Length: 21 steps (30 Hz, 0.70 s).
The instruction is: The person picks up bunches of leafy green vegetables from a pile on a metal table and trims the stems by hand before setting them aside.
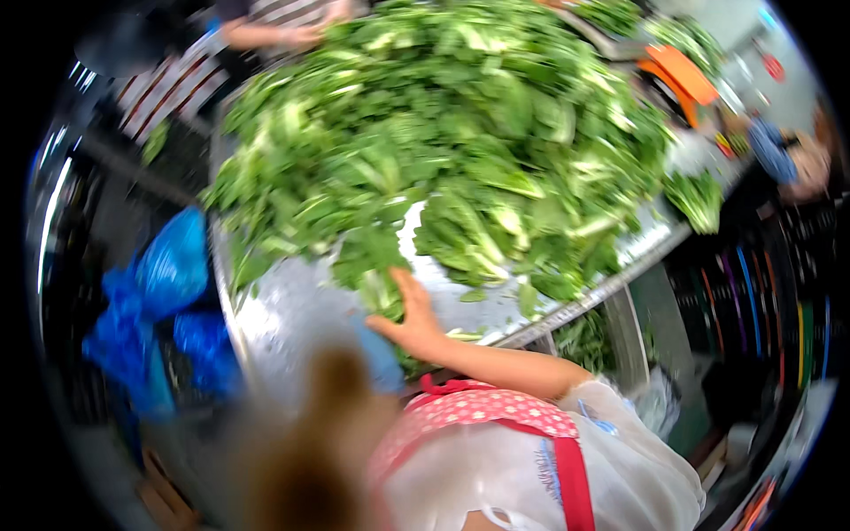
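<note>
My right hand (410, 320) reaches over the near edge of a metal table (274, 310). Its fingers are stretched out, with the thumb apart, touching a leafy green (376, 281) with a pale stem. Beyond it spreads a large heap of loose leafy greens (460, 115). Just right of the hand, a fuller head of greens (465, 239) lies on the metal. Next to my thumb is a blue patch (379, 356) that I cannot make out. A blurred brown shape (328, 425) close to the camera covers part of it. My left hand does not show.
Blue plastic bags (168, 274) stand left of the table. A co-worker's hand (310, 35) is at the far left of the heap; another person's blue sleeve (768, 150) shows at right. An orange object (680, 80) sits at the far right. Below the right edge are more greens (584, 341).
</note>
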Each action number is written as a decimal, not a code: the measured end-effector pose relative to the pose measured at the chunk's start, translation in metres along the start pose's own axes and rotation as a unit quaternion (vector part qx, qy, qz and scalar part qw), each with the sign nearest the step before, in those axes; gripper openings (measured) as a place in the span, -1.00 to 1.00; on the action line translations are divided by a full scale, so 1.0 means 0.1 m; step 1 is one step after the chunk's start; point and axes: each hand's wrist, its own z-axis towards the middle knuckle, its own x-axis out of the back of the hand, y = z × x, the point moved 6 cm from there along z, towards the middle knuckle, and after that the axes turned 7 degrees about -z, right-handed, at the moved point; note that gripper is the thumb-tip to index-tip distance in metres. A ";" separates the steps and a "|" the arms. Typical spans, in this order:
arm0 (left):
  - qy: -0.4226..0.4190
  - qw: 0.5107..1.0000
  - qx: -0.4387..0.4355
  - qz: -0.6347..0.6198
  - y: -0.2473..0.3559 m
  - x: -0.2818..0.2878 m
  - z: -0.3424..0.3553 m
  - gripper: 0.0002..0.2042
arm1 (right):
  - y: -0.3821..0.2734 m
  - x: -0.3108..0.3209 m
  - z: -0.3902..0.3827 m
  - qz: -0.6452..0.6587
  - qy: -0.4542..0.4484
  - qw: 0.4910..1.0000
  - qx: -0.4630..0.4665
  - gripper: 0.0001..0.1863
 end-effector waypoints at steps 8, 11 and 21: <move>-0.288 0.952 0.091 -0.049 0.08 -1.01 -0.61 -0.33 | -0.13 1.22 -0.33 0.115 0.216 0.961 0.129 -0.26; -0.431 0.892 0.111 0.072 -0.19 -1.46 -0.72 -0.32 | -0.03 1.81 -0.60 0.104 0.304 0.932 0.166 -0.37; -0.400 0.815 0.135 0.397 -0.69 -1.97 -0.61 -0.72 | 1.46 3.15 -2.84 -0.066 0.628 0.773 -0.062 -0.51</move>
